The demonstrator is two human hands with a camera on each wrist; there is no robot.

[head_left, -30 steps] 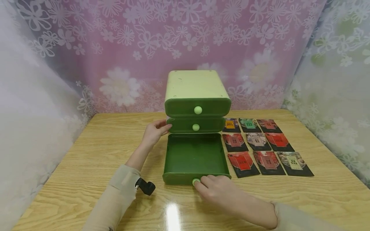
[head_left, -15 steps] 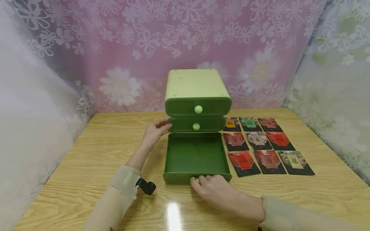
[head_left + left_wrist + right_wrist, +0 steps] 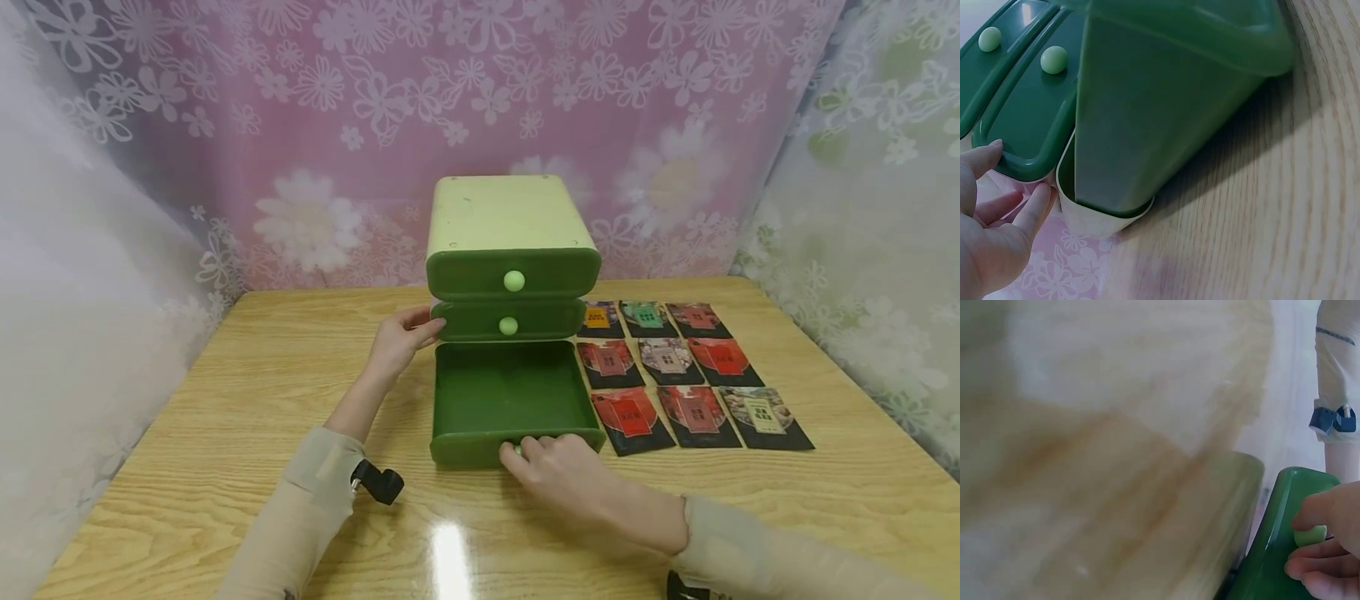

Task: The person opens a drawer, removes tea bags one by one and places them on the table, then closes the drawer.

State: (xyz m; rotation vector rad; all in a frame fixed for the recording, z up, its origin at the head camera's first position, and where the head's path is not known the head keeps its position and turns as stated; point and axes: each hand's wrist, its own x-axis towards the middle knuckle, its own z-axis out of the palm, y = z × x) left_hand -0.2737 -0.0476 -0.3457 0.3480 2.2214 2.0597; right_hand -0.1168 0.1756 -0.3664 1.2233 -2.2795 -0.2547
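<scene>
A small cream-topped drawer cabinet (image 3: 510, 212) with green drawer fronts stands on the table. Its bottom drawer (image 3: 510, 387) is pulled out and shows a bare green inside. My right hand (image 3: 566, 475) holds the pale green knob (image 3: 1310, 535) of that drawer, the fingers covering most of it in the head view. At the cabinet's left side, my left hand (image 3: 397, 342) grips the edge at the middle drawer (image 3: 540, 318); in the left wrist view the thumb and fingers (image 3: 1035, 206) meet around that corner. The top drawer (image 3: 465, 277) stays in.
Right of the cabinet, several flat printed packets (image 3: 667, 361) lie in rows on the wooden table (image 3: 262, 375). A flowered curtain (image 3: 375, 108) hangs behind. Each sleeve carries a small black device, the left one (image 3: 380, 483) plainly seen.
The bottom drawer has slid slightly inward, with my right hand moving along with its knob. My left hand has stayed at the cabinet's side. The head view has shifted a little.
</scene>
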